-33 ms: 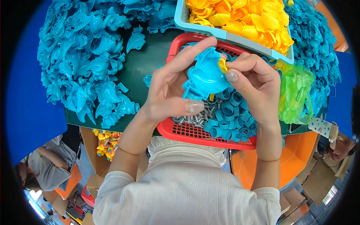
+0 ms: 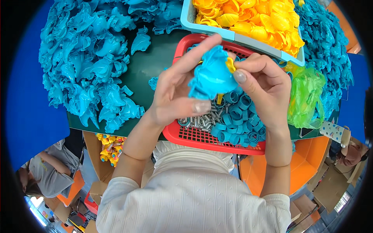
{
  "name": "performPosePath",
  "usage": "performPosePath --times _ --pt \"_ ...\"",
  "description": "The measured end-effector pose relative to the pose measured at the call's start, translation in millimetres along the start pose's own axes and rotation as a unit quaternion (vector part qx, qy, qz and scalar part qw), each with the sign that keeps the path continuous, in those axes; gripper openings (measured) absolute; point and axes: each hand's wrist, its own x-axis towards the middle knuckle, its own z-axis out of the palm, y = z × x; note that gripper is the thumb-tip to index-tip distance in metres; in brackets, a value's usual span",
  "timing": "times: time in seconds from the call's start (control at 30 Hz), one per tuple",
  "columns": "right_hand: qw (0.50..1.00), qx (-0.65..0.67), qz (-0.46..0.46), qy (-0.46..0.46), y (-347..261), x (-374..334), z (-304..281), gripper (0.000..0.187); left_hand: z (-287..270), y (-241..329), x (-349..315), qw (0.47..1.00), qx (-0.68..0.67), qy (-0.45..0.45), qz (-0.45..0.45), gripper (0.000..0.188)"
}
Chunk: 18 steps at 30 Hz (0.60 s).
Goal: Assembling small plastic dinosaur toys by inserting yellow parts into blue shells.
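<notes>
A glossy blue moulded plastic shell is held up over the red basket. My left hand curls around its left side, thumb at the lower edge and index finger stretched past the top. With thumb and fingertips, my right hand pinches a small yellow plastic piece against the shell's right edge. The basket holds many teal plastic rings and a heap of small silver metal pieces. Another bit of yellow shows just under the shell; how it is attached is hidden.
Beyond the basket stands a light blue crate of yellow shells. Blue parts are piled at the left and right. A green plastic bag lies right of the basket. A cardboard box holds yellow toys. Other people sit at both sides.
The blue shell has tilted slightly in my hands, and my left index finger has shifted a little up and left. My right hand keeps its pinch on the yellow piece.
</notes>
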Motion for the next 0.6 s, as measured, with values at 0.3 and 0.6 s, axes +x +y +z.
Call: performPosePath --times 0.3,0.6 --pt "0.985 -0.134 -0.099 0.049 9 8 7 0.017 -8 -12 -2 0.997 -0.019 0.05 0.055 0.06" --pt "0.95 -0.294 -0.1 0.005 4 6 2 0.012 -3 -13 2 0.98 0.007 0.164 0.113 0.063"
